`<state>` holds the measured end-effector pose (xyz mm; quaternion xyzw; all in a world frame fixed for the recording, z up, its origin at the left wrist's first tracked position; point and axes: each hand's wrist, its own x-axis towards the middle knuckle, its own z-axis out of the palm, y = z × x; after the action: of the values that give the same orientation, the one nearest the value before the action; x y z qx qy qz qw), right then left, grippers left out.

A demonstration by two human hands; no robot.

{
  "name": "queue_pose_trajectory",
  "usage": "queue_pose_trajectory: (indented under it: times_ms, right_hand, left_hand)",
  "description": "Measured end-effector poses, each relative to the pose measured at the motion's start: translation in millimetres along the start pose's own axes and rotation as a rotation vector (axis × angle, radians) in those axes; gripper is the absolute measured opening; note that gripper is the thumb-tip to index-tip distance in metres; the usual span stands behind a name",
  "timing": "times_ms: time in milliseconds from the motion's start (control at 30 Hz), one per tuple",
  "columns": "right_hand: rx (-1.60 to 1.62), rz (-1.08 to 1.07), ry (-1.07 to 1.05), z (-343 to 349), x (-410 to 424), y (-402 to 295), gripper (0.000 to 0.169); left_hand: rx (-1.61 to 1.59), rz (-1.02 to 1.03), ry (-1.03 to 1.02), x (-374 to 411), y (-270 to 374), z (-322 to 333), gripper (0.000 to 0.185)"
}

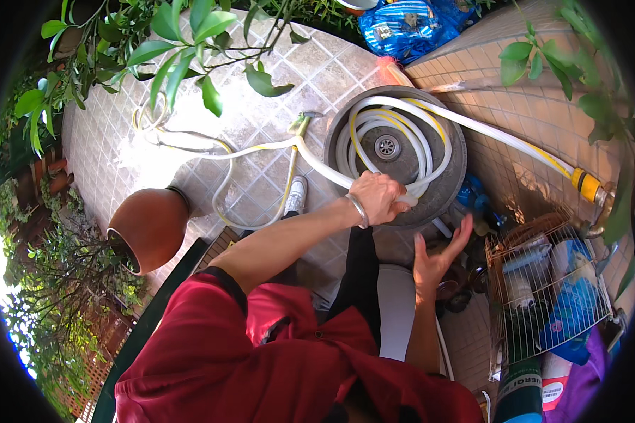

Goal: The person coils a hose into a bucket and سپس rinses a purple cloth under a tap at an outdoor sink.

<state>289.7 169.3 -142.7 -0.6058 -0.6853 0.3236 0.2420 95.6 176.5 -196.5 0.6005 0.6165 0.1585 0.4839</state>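
Observation:
My left hand (pixel 379 198), with a silver bangle at the wrist, is closed around a white garden hose (pixel 323 168) at the near rim of a round dark basin (pixel 457 158). More of this yellow-striped hose lies coiled inside the basin, around a metal drain strainer (pixel 387 147). To the right and nearer to me, my right hand (pixel 440 259) is raised, fingers apart, holding nothing. From the coil the hose runs to a yellow hose connector (pixel 584 184) on a brass tap (pixel 606 209). Another stretch loops over the floor at left, near a green spray nozzle (pixel 300 124).
A terracotta pot (pixel 151 227) lies tipped at left on the tiled floor (pixel 264 185). At right, a wire basket (pixel 550 296) holds bags and bottles beside the tiled wall (pixel 500 150). A blue plastic bag (pixel 407 29) is beyond the basin. Leafy branches (pixel 211 58) hang in front.

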Motion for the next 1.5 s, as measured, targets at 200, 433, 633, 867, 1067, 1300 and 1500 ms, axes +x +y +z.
queue_pose_trajectory:
  times_ms: [200,433,633,867,1067,1300,1500]
  right_hand:
    - [0.006,-0.038,-0.464,76,53,30,0.053]
    - [0.243,0.025,-0.435,54,19,34,0.024]
    - [0.453,0.406,-0.578,-44,14,31,0.023]
    - [0.738,0.718,-0.27,-72,21,70,0.042]
    - [0.267,0.557,-0.507,78,98,148,0.019]
    - [-0.545,0.176,-0.059,102,110,146,0.083]
    - [-0.218,-0.405,-0.68,38,27,-68,0.082]
  left_hand:
    - [-0.079,0.092,0.074,15,-3,-13,0.024]
    - [-0.153,0.518,0.689,-33,-84,-57,0.024]
    - [0.13,-0.384,-0.156,-66,-285,-46,0.068]
    - [0.312,-0.875,-0.373,-209,-338,-47,0.055]
    - [0.375,-0.515,-0.069,-354,-243,-113,0.034]
    - [0.442,0.03,-0.006,-317,-60,-147,0.03]
    - [0.377,0.182,0.073,-180,8,-79,0.025]
